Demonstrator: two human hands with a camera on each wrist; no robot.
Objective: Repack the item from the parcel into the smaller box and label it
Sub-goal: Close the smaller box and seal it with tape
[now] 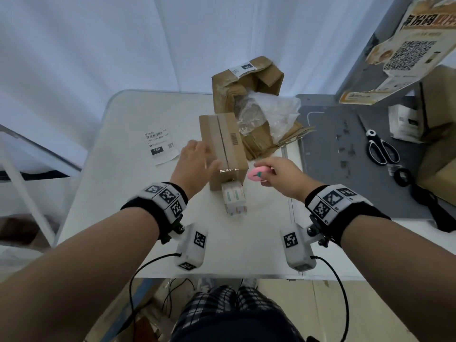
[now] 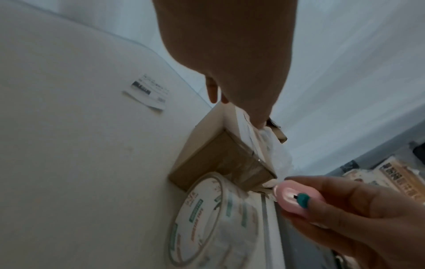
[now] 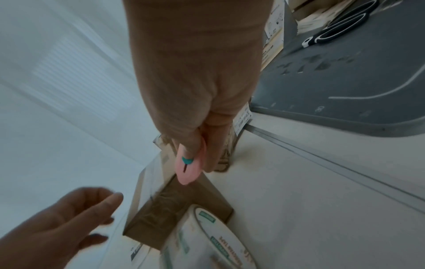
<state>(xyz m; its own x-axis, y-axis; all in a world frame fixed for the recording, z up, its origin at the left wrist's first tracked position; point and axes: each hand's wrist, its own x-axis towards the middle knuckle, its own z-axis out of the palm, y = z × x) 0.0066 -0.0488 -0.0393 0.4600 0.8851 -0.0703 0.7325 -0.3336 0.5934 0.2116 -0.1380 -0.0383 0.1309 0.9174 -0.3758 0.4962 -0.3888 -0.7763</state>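
A small brown box (image 1: pixel 223 146), taped shut along its top seam, stands mid-table with a roll of printed packing tape (image 1: pixel 234 198) leaning against its near end. My left hand (image 1: pixel 195 161) hovers by the box's left side, fingers loosely spread (image 3: pixel 69 214), holding nothing. My right hand (image 1: pixel 278 174) pinches a small pink cutter (image 1: pixel 256 175) with a teal slider (image 2: pixel 302 199), just right of the box's near corner (image 3: pixel 187 171). Behind stands the torn-open parcel (image 1: pixel 246 82) with clear plastic wrap (image 1: pixel 269 112) spilling out. A white shipping label (image 1: pixel 160 144) lies flat left of the box.
A grey cutting mat (image 1: pixel 345 154) covers the table's right part, with black-handled scissors (image 1: pixel 380 149) and a dark tape ring (image 1: pixel 402 176) on it. More cartons (image 1: pixel 436 169) and a printed box (image 1: pixel 407 45) crowd the far right. A white curtain hangs behind the white table (image 1: pixel 123 193).
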